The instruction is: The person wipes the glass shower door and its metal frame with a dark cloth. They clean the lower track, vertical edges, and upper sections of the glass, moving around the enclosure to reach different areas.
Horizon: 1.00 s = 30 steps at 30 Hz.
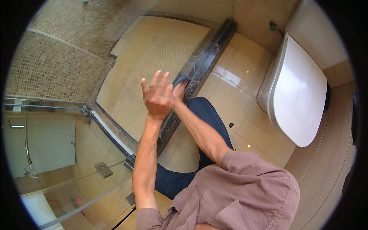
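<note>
My left hand (158, 99) is raised in the middle of the view with its fingers spread and nothing in it. It overlaps the edge of my right hand (178, 91); whether the two touch I cannot tell. In my right hand is a blue-grey cloth or pad (181, 79), lying along the inner side of a black marble shower curb (201, 63). Part of the pad and most of the right fingers are hidden. Beyond the hands lies the beige ribbed shower floor (138, 69).
A white toilet (300, 95) with a shut lid stands at the right. A glass door with a metal hinge (103, 170) is at the lower left. A small dark piece (231, 125) lies on the floor tiles near my knee (201, 106). Mosaic wall tiles (54, 69) border the shower.
</note>
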{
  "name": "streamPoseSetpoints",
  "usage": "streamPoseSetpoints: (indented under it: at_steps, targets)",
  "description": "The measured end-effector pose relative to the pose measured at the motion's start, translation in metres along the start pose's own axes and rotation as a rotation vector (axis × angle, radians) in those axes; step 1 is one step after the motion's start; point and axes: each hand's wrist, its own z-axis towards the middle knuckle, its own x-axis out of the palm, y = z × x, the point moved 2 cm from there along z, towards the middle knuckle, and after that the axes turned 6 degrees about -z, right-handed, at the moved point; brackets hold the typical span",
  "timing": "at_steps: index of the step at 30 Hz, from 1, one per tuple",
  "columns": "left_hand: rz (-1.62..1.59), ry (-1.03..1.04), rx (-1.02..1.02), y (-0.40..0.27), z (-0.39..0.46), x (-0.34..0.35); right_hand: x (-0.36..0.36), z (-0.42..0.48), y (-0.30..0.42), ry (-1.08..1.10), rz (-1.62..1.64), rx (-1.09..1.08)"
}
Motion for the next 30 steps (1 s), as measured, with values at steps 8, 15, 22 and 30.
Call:
streamPoseSetpoints:
  at_steps: [8, 15, 22, 30]
  targets:
    - [0.291, 0.012, -0.002, 0.016, -0.004, 0.037, -0.019, 0.102, 0.032, -0.058, 0.089, 0.196]
    - [0.292, -0.029, 0.071, 0.016, 0.013, 0.045, -0.098, 0.347, 0.04, -0.289, -0.053, 0.136]
    - [0.343, -0.007, 0.026, 0.023, -0.007, 0.046, -0.098, 0.309, 0.005, -0.09, -1.145, -0.378]
    - [0.344, 0.029, -0.005, 0.017, -0.006, 0.036, -0.052, 0.129, -0.048, 0.045, -1.151, -0.19]
